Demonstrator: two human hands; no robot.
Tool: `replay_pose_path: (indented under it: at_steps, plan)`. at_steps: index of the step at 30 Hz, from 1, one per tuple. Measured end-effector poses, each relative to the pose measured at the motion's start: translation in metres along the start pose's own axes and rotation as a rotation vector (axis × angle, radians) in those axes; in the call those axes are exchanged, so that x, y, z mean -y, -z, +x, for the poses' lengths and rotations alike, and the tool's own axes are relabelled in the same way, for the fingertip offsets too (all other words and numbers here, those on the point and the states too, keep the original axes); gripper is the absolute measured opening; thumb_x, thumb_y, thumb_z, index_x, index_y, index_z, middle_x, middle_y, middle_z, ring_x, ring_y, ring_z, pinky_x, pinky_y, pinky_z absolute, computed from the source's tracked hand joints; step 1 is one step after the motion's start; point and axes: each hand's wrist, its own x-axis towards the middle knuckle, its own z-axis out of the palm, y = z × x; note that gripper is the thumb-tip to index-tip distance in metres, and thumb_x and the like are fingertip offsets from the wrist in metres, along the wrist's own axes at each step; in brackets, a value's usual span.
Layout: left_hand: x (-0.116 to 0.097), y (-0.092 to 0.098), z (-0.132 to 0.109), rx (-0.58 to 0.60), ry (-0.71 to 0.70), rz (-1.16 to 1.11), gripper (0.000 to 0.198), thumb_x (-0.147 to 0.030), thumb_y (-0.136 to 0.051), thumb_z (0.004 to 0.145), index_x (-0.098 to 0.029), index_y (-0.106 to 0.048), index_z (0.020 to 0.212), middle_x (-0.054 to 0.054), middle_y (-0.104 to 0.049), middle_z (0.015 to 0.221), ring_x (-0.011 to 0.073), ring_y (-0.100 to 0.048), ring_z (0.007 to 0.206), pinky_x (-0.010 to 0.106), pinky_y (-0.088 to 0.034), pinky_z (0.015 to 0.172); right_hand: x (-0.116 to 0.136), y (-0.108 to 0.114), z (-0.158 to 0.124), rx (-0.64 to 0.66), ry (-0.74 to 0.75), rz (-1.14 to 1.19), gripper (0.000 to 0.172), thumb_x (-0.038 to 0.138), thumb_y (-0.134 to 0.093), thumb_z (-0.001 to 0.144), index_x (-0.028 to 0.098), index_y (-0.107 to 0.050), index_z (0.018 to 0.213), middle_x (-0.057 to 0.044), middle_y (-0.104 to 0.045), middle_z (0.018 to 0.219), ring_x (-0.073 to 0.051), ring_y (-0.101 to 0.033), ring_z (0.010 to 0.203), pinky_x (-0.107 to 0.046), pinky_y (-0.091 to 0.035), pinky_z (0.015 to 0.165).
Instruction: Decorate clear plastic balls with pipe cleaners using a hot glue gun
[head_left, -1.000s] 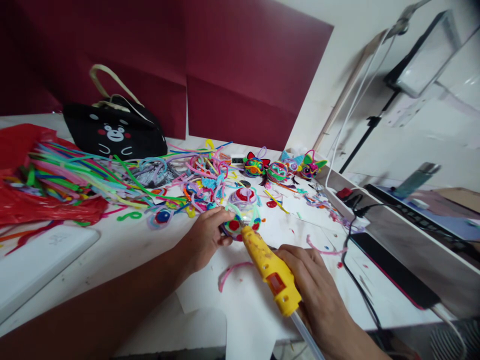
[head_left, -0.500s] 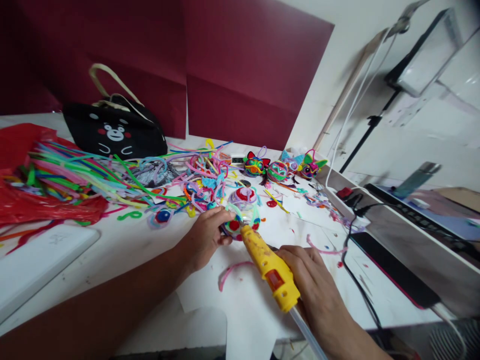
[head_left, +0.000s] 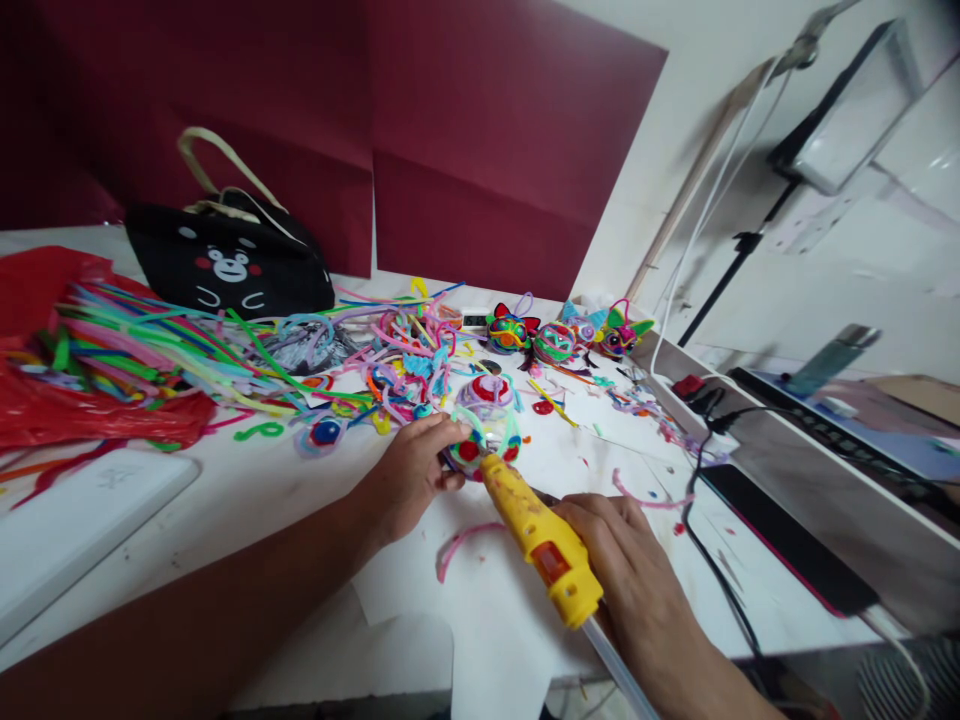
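A round ornament wound with colourful pipe cleaners (head_left: 466, 452) sits over the white paper, with red, green and blue patches on its front. My left hand (head_left: 416, 465) is closed on its left side, thumb on top and fingers at the edge. In my right hand (head_left: 619, 545) is a yellow hot glue gun (head_left: 540, 535), a clear glue stick (head_left: 619, 665) coming out of its rear. The gun's nozzle meets the ornament's front; whether it touches is hard to tell. Just behind stands another rounded piece with red and lilac pipe cleaners (head_left: 489, 391).
Loose pipe cleaners (head_left: 150, 345) spill from a red plastic bag (head_left: 45, 270) on the left. Several finished ornaments (head_left: 555, 343) stand at the back. A black bag (head_left: 229, 260), a white box-like slab (head_left: 90, 520), a phone (head_left: 787, 540) and a black cable (head_left: 705, 530) surround the work area.
The glue gun's nozzle has shifted very slightly left and down against the ornament. Both hands keep their hold, and everything else looks the same.
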Motion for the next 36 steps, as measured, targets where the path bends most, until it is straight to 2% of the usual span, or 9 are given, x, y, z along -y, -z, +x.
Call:
replay_pose_path:
  at_steps: [3, 8, 12, 17, 20, 22, 27, 36]
  plan:
    - [0.000, 0.000, 0.001, 0.002, 0.003, -0.001, 0.023, -0.024, -0.071, 0.066, -0.019, -0.049, 0.064, -0.003, -0.049, 0.063, 0.0103, -0.046, 0.057, 0.019, -0.030, 0.040, -0.001, 0.000, -0.002, -0.002, 0.002, 0.009, 0.023, 0.028, -0.033, 0.101, 0.015, -0.048, 0.112, -0.011, -0.061, 0.100, -0.020, -0.052, 0.076, -0.037, -0.033, 0.069]
    - [0.000, 0.000, 0.000, 0.007, 0.017, -0.005, 0.022, -0.023, -0.071, 0.066, -0.018, -0.049, 0.065, -0.003, -0.051, 0.065, 0.0098, -0.047, 0.058, 0.018, -0.030, 0.041, -0.002, 0.003, -0.005, -0.001, 0.026, 0.051, 0.023, 0.024, -0.037, 0.100, 0.013, -0.045, 0.118, -0.014, -0.058, 0.107, -0.023, -0.055, 0.092, -0.038, -0.034, 0.073]
    - [-0.002, -0.003, -0.001, 0.001, 0.021, -0.012, 0.021, -0.023, -0.069, 0.068, -0.018, -0.049, 0.066, -0.001, -0.053, 0.066, 0.0111, -0.049, 0.061, 0.019, -0.031, 0.042, -0.001, 0.006, -0.006, -0.025, 0.006, 0.071, 0.021, 0.023, -0.038, 0.100, 0.013, -0.045, 0.118, -0.013, -0.057, 0.108, -0.022, -0.053, 0.092, -0.037, -0.034, 0.076]
    - [-0.005, -0.006, -0.001, -0.010, 0.102, -0.060, 0.009, -0.024, -0.056, 0.076, -0.015, -0.057, 0.078, 0.003, -0.056, 0.073, 0.0129, -0.052, 0.065, 0.021, -0.038, 0.047, -0.001, 0.004, -0.007, 0.010, 0.024, 0.105, 0.024, 0.024, -0.039, 0.099, 0.013, -0.044, 0.120, -0.013, -0.056, 0.110, -0.023, -0.054, 0.096, -0.037, -0.035, 0.077]
    - [-0.005, -0.007, -0.001, -0.003, 0.106, -0.097, 0.006, -0.020, -0.052, 0.076, -0.016, -0.057, 0.078, 0.002, -0.055, 0.072, 0.0120, -0.050, 0.063, 0.022, -0.040, 0.049, -0.001, 0.000, -0.007, 0.025, 0.018, 0.093, 0.025, 0.023, -0.040, 0.098, 0.014, -0.044, 0.121, -0.014, -0.057, 0.111, -0.024, -0.053, 0.099, -0.038, -0.036, 0.078]
    - [-0.005, -0.008, -0.002, -0.013, 0.096, -0.106, 0.000, -0.017, -0.053, 0.073, -0.017, -0.054, 0.073, 0.001, -0.054, 0.070, 0.0125, -0.050, 0.062, 0.022, -0.041, 0.049, 0.000, -0.003, -0.007, 0.023, -0.001, 0.076, 0.025, 0.023, -0.042, 0.098, 0.014, -0.045, 0.121, -0.013, -0.057, 0.110, -0.024, -0.053, 0.098, -0.039, -0.036, 0.078]
    - [-0.005, -0.008, -0.003, -0.042, 0.082, -0.110, 0.011, -0.015, -0.060, 0.066, -0.019, -0.049, 0.068, 0.000, -0.052, 0.068, 0.0143, -0.052, 0.065, 0.023, -0.044, 0.050, 0.000, -0.008, -0.004, 0.010, 0.002, 0.048, 0.024, 0.021, -0.036, 0.099, 0.013, -0.046, 0.120, -0.013, -0.059, 0.106, -0.023, -0.054, 0.089, -0.039, -0.035, 0.074]
    - [0.000, -0.007, -0.002, -0.015, 0.049, -0.099, 0.015, -0.017, -0.064, 0.066, -0.019, -0.049, 0.066, 0.000, -0.052, 0.067, 0.0139, -0.051, 0.065, 0.023, -0.044, 0.050, 0.001, -0.007, -0.001, 0.024, 0.024, -0.006, 0.021, 0.018, -0.042, 0.097, 0.011, -0.049, 0.115, -0.013, -0.059, 0.102, -0.023, -0.054, 0.087, -0.037, -0.036, 0.072]
